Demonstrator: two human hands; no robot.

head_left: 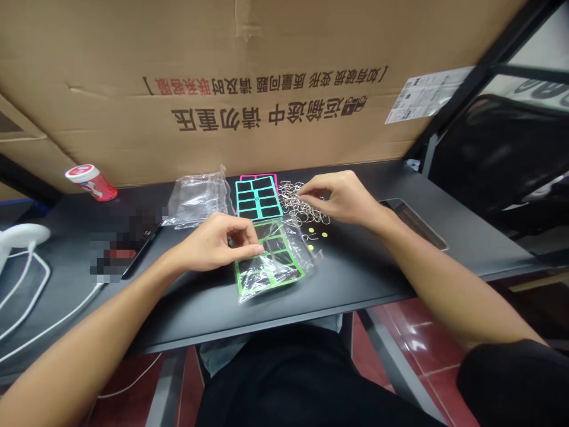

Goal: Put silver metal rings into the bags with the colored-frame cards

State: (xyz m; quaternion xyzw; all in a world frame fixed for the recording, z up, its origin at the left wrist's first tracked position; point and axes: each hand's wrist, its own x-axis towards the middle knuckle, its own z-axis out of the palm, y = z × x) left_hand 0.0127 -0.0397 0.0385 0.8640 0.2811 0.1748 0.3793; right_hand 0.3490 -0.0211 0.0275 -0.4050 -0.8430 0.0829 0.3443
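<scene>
My left hand (pixel 229 243) has its thumb and fingers closed on a clear plastic bag (pixel 275 270). Inside the bag lies a green-framed card (pixel 291 279) with dark panels. My right hand (pixel 340 196) is pinched at the edge of a heap of thin silvery metal rings (pixel 311 214); what sits between its fingertips is too small to make out. Just beyond the bag, a turquoise-framed card (pixel 258 198) overlaps a pink-framed one (pixel 271 176). Several small yellow discs (pixel 324 235) lie below the heap.
Empty-looking clear bags (pixel 198 198) lie left of the cards. A red-and-white canister (pixel 92 182) stands at the back left. A phone (pixel 415 222) rests on the right, near my forearm. White cables (pixel 66 323) cross the left side. Cardboard (pixel 267 47) walls off the desk's back.
</scene>
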